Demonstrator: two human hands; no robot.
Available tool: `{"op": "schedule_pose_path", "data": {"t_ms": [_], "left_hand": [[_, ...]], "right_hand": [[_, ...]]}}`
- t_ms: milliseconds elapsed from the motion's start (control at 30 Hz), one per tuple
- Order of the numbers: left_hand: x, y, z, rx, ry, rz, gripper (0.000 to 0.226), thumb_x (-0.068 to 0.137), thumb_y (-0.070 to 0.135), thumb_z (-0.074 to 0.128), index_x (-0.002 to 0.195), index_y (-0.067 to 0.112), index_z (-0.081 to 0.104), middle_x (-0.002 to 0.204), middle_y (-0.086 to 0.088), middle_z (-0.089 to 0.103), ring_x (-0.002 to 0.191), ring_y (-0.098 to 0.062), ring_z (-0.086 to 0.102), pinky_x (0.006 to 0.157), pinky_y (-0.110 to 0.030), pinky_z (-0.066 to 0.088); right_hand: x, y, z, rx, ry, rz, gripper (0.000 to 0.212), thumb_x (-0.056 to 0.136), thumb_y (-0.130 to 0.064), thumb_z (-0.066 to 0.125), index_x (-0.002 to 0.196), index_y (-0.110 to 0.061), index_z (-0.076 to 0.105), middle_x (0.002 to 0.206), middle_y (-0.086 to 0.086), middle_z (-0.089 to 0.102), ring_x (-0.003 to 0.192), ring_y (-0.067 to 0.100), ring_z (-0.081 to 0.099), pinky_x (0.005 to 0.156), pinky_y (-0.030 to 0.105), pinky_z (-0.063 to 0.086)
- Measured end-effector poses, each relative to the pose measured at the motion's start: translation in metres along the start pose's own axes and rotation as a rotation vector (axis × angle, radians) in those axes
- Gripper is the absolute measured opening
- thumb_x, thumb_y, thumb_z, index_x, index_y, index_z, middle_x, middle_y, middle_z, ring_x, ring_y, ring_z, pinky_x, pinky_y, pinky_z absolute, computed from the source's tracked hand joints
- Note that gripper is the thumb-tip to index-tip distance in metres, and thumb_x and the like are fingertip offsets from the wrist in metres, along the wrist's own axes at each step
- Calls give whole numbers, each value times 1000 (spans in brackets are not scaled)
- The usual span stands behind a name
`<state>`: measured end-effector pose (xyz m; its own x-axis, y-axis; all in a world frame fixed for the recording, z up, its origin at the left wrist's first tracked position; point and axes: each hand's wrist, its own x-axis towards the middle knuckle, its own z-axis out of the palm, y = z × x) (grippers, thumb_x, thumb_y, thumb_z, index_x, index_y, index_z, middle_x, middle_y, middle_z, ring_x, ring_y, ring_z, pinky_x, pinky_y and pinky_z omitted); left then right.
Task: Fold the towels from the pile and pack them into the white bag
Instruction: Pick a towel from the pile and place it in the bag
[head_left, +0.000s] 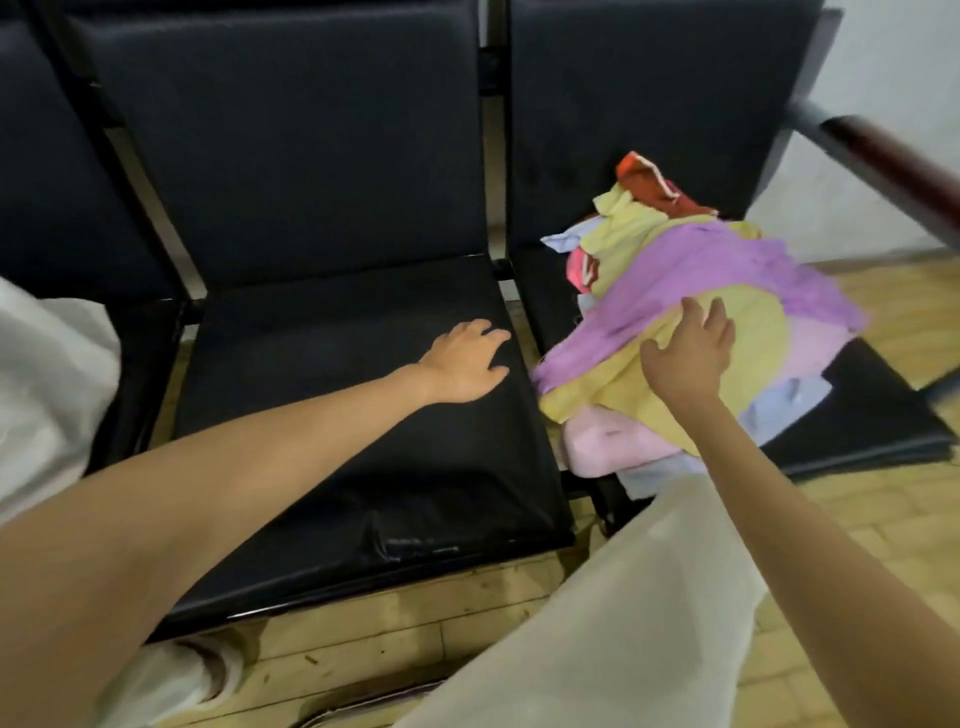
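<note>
Two hands reach out over a row of black seats, each doing a different job. The right hand (688, 353) lies on top of the pile (691, 322) of towels heaped on the right seat (872, 415), its fingers (714, 317) spread wide and fairly straight on a yellow towel (748, 358), gripping nothing yet; this looks like the feel-out before picking one cloth from the heap. A purple towel (701, 265) drapes across the pile just behind the hand, with pink, pale blue and orange pieces poking out below and behind, so the layers overlap and a pull on one will likely drag others. The left hand (465, 361) rests palm down on the bare middle seat (337, 415), fingers loosely spread and holding nothing; I judge it is there to steady the lean toward the pile, and it also marks the flat surface where folding would most sensibly happen, since it sits just beside the heap. A white bag (47, 395) sits at the left edge on the far side of the middle seat from the pile, well apart from the towels; only part of it shows, and whether its mouth is open cannot be told. That layout suggests a left-going flow: pick on the right, fold in the middle, pack on the left. No folded towel is visible, so the task seems at or near its start. The person's pale trouser leg (623, 597) stands close to the front of the pile, near the pink towel that overhangs the seat edge and could slip to the floor (883, 545).
</note>
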<state>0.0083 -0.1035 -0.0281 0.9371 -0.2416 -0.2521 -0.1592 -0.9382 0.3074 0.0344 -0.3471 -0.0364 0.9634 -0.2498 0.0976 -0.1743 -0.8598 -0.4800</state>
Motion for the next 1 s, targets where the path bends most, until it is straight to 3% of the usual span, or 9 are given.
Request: {"op": "schedule_pose_path", "data": {"t_ms": [133, 233, 300, 367, 467, 600, 733, 867, 1000], "left_hand": [[43, 44, 6, -105, -18, 144, 52, 97, 26, 50, 145, 12, 36, 149, -11, 34, 136, -28, 32, 110, -41, 32], [83, 77, 1, -157, 30, 205, 52, 96, 24, 52, 144, 9, 39, 145, -14, 40, 132, -29, 39, 108, -38, 34], [108, 100, -5, -168, 76, 232, 53, 96, 26, 53, 143, 6, 38, 144, -15, 41, 133, -28, 39, 107, -34, 33], [131, 121, -8, -149, 111, 259, 53, 96, 31, 54, 141, 6, 39, 141, -14, 45, 130, -27, 41, 105, -34, 34], [159, 144, -6, -95, 170, 243, 43, 93, 35, 56, 127, 7, 52, 127, -11, 54, 116, -26, 51, 96, -40, 43], [175, 157, 3, -30, 244, 177, 18, 93, 20, 54, 102, 5, 60, 109, -11, 61, 102, -27, 56, 86, -41, 47], [173, 158, -7, -465, 267, 158, 11, 92, 9, 55, 84, 4, 60, 91, -11, 63, 85, -21, 56, 82, -40, 48], [135, 151, -45, -968, 250, 121, 17, 97, 10, 49, 81, 17, 52, 74, 1, 51, 63, -10, 46, 56, -20, 39], [95, 126, -80, -1286, 239, 135, 15, 98, 13, 47, 85, 15, 52, 84, -10, 49, 82, -27, 45, 71, -40, 36]], "right_hand": [[21, 30, -11, 119, -5, 56, 64, 88, -10, 56, 145, -4, 28, 155, 22, 14, 143, 37, 13, 114, 40, 15], [35, 46, -18, 196, -67, 6, 57, 90, -8, 53, 144, -4, 33, 143, 21, 40, 132, 36, 38, 105, 36, 30], [42, 56, -18, 160, -154, -18, 48, 91, -19, 48, 136, -4, 47, 125, 22, 58, 116, 37, 53, 94, 33, 38], [45, 63, -14, 90, -215, -48, 49, 89, -27, 44, 130, -3, 54, 124, 21, 60, 113, 37, 55, 91, 33, 39], [53, 70, -10, 77, -196, -49, 37, 94, -19, 48, 128, -5, 57, 124, 18, 61, 113, 36, 55, 88, 32, 39], [59, 77, -4, 142, -166, -5, 35, 94, -17, 50, 127, -6, 56, 122, 14, 62, 112, 33, 56, 87, 31, 40], [54, 75, -8, 321, -79, 52, 57, 92, -10, 53, 143, -7, 28, 111, 12, 65, 104, 32, 59, 83, 35, 43], [53, 65, -22, 543, 96, 23, 75, 88, -1, 53, 150, -12, 14, 101, -1, 56, 92, 18, 60, 80, 30, 46], [59, 46, -28, 688, 133, 0, 77, 86, 4, 49, 151, -17, 13, 108, 10, 59, 91, 16, 58, 82, 25, 45]]}}
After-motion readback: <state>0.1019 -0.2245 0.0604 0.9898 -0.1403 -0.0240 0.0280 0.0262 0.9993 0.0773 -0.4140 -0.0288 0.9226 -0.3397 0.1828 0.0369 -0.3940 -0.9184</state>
